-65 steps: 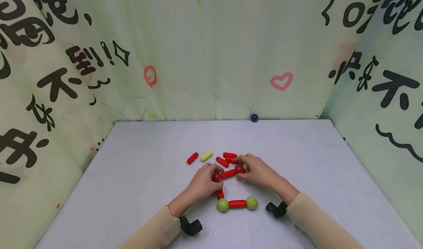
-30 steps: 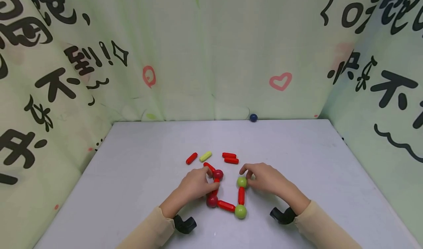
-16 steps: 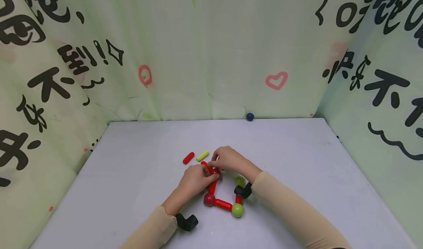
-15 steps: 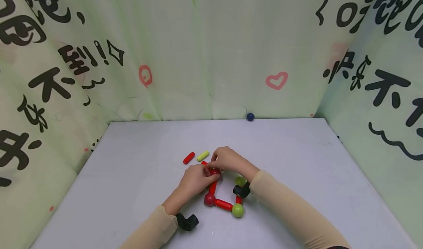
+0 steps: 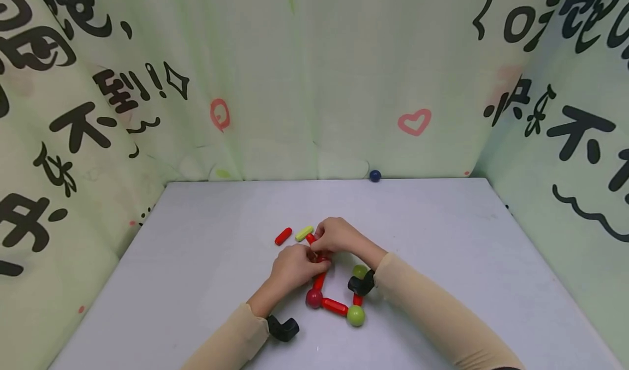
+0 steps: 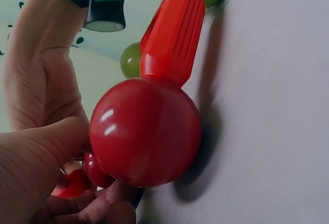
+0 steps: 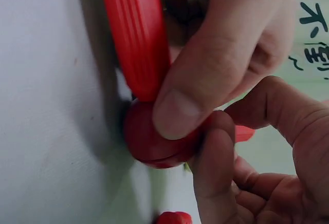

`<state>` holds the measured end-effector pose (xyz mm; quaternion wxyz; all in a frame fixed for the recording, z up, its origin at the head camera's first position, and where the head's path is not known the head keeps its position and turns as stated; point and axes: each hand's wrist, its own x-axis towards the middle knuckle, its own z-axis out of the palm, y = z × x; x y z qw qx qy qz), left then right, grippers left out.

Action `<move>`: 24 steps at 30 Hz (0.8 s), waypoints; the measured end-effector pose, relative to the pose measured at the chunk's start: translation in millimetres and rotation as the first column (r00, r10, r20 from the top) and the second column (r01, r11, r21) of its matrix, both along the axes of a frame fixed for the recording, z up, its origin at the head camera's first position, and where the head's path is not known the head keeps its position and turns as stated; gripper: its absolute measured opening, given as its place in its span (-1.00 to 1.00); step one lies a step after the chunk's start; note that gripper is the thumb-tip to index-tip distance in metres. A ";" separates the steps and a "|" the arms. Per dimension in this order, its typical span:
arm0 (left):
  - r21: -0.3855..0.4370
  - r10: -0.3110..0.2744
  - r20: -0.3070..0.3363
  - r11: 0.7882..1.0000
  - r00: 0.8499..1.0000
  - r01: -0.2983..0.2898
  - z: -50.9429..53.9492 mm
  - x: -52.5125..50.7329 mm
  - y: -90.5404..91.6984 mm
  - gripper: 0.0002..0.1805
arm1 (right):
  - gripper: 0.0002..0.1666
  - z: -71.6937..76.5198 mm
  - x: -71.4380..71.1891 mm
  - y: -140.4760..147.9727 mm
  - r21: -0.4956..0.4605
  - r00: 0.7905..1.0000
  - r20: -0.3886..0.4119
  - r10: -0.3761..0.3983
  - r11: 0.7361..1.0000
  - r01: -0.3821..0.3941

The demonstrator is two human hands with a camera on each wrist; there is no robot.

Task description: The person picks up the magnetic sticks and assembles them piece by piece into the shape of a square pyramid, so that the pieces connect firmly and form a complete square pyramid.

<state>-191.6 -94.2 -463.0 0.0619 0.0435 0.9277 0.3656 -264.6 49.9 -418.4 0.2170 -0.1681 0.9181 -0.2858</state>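
Note:
In the head view, a chain of red rods and balls lies on the white table. My left hand [image 5: 292, 269] grips the far red ball [image 7: 159, 136], thumb on top in the right wrist view. My right hand [image 5: 341, 236] meets it there, thumb and finger pinching a red rod [image 7: 244, 133] beside that ball. Nearer stands another red ball [image 5: 314, 298], joined by a red rod [image 5: 335, 306] to a green ball [image 5: 356, 315]. A second green ball [image 5: 360, 272] sits partly behind the right wrist camera. Fingers hide most of the far joint.
A loose red rod [image 5: 283, 236] and a yellow-green rod [image 5: 304, 233] lie beyond the left hand. At the table's [image 5: 221, 217] back edge is a dark blue ball [image 5: 375, 175]. Printed curtains [image 5: 265, 86] enclose the back and sides.
The chain has turned, bringing a red ball nearest the left and the green balls to the right. My right hand has moved from the right green ball leftward to the far red ball.

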 end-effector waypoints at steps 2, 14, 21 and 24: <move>-0.003 -0.004 -0.003 1.000 1.000 0.004 0.6 -0.3 0.5 -0.58 | -0.87 1.3 1.7 2.9 -0.026 1.000 -0.002 -0.003 1.000 0.003; -0.012 0.002 0.046 1.000 0.999 -0.002 2.4 -1.6 3.5 -0.67 | -0.76 12.9 22.5 37.9 -0.037 0.996 -0.083 0.016 0.999 -0.019; -0.003 -0.002 0.068 1.000 0.998 0.002 3.9 -0.2 3.1 -0.68 | -0.81 16.1 41.3 57.9 0.113 0.986 -0.165 -0.007 0.993 0.026; 0.002 -0.003 0.073 1.000 0.997 0.003 4.1 -0.4 2.7 -0.69 | -0.81 15.1 49.1 63.0 0.150 0.984 -0.180 -0.005 0.988 0.032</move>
